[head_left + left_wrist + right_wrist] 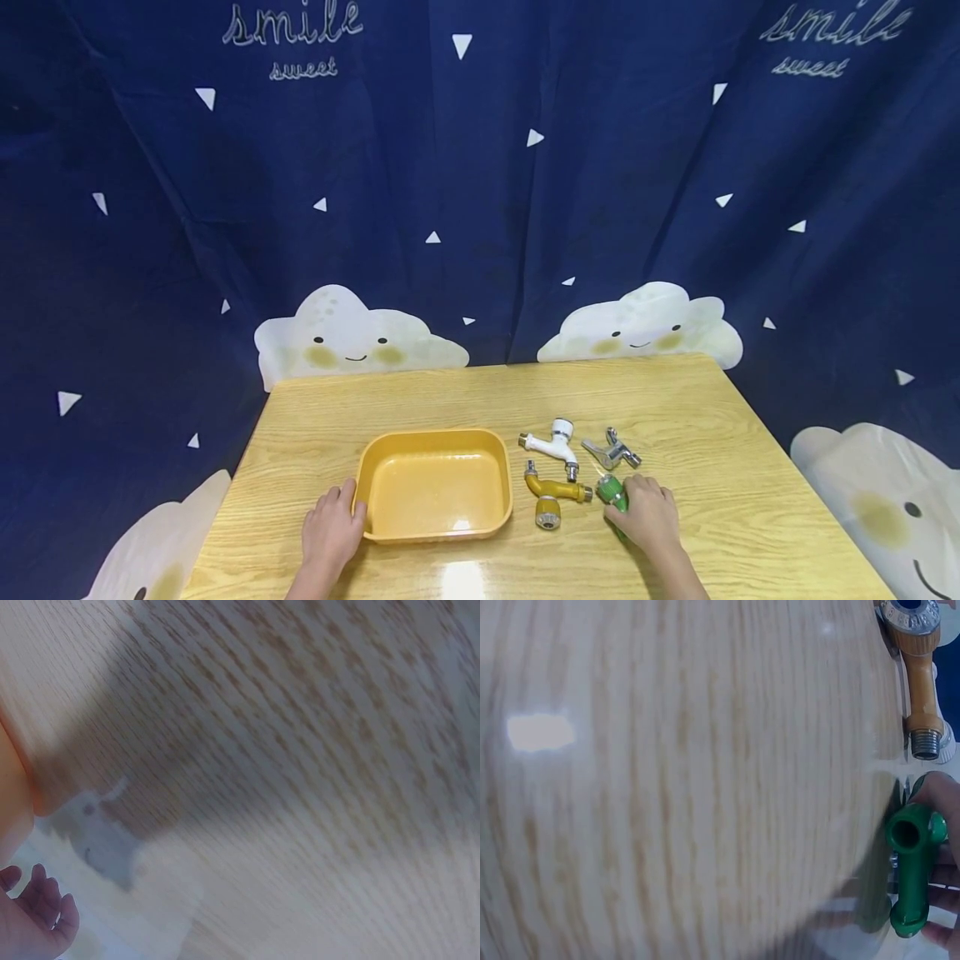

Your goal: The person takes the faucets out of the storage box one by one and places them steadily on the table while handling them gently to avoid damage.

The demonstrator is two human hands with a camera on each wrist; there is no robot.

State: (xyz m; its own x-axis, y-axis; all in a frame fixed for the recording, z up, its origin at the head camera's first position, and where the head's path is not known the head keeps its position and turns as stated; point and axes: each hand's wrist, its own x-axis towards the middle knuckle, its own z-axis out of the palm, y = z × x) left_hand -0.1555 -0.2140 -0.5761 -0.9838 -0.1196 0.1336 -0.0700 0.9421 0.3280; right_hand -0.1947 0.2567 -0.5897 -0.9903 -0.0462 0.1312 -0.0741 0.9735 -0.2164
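My right hand (648,510) grips a green tap (611,490) at the right of the group of taps. In the right wrist view the green tap (911,874) shows its open round end, with fingers (945,896) behind it. My left hand (330,525) is at the left side of a yellow plastic tray (435,536), its thumb and fingertips right at the rim. In the left wrist view the left hand (37,915) has loosely bent fingers, with nothing visible between them, beside the tray's orange-looking wall (13,795).
A yellow tap (558,490) lies just left of the green one. Behind them are a white tap (553,446) and a chrome tap (612,450) with a lever. The wooden table (390,400) ends at a dark blue curtain (480,183) printed with clouds.
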